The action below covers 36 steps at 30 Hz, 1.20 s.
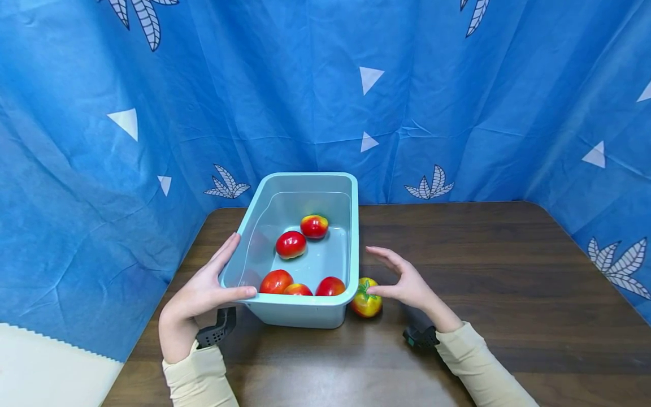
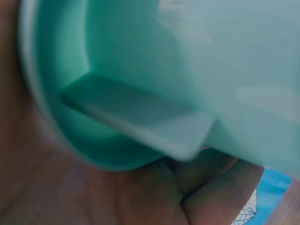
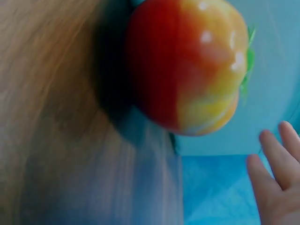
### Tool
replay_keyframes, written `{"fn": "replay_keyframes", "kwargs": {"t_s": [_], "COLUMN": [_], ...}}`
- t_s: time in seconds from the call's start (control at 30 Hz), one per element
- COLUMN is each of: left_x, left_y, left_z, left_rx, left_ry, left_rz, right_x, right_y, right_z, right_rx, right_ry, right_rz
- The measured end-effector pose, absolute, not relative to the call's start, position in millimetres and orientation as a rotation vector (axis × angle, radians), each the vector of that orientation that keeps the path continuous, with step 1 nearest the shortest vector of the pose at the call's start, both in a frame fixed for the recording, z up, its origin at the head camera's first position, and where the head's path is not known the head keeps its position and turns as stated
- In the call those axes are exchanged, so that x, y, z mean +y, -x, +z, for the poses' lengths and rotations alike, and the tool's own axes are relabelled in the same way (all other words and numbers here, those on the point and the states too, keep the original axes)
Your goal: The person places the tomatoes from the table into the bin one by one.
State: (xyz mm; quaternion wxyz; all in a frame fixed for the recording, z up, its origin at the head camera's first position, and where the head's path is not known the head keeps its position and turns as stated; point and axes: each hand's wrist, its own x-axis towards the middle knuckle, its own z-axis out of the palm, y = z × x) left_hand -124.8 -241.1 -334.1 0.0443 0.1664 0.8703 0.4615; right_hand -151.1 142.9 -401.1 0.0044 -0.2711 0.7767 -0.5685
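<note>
A light blue plastic bin [image 1: 305,311] stands on the table with several red fruits [image 1: 291,245] inside, some tinged yellow. My left hand [image 1: 203,288] grips its near left corner, thumb over the rim and fingers along the outer side. In the left wrist view the palm and fingers wrap round the rim [image 2: 35,70]. A yellow-and-red tomato [image 1: 366,305] with a green leafy top lies on the table against or close to the bin's right side. Beside it, my right hand [image 1: 404,282] has its fingers spread apart. Whether the thumb touches the tomato [image 3: 187,65] I cannot tell.
The dark wooden table [image 1: 483,271] extends to the right of the bin. A blue patterned cloth [image 1: 305,102] hangs behind the table and along both sides. A white surface [image 1: 46,367] shows at the lower left.
</note>
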Motion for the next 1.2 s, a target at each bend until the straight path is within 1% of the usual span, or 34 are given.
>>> {"fn": "replay_keyframes", "kwargs": {"t_s": [0.23, 0.37, 0.53, 1.2], "left_x": [-241, -240, -241, -241], "left_y": [125, 125, 125, 125], "left_z": [-334, -334, -334, -335], "left_rx": [2.673, 2.667, 2.661, 2.665], "left_ry": [-0.518, -0.525, -0.527, -0.527], "left_rz": [1.403, 1.41, 1.421, 1.419], "right_x": [149, 149, 147, 148], "right_y": [164, 166, 165, 166], "right_z": [-437, -446, -450, -448], "right_rx": [2.383, 2.359, 2.354, 2.377], "right_ry": [0.827, 0.852, 0.894, 0.863], "right_rz": [-1.558, -1.507, -1.442, -1.418]}}
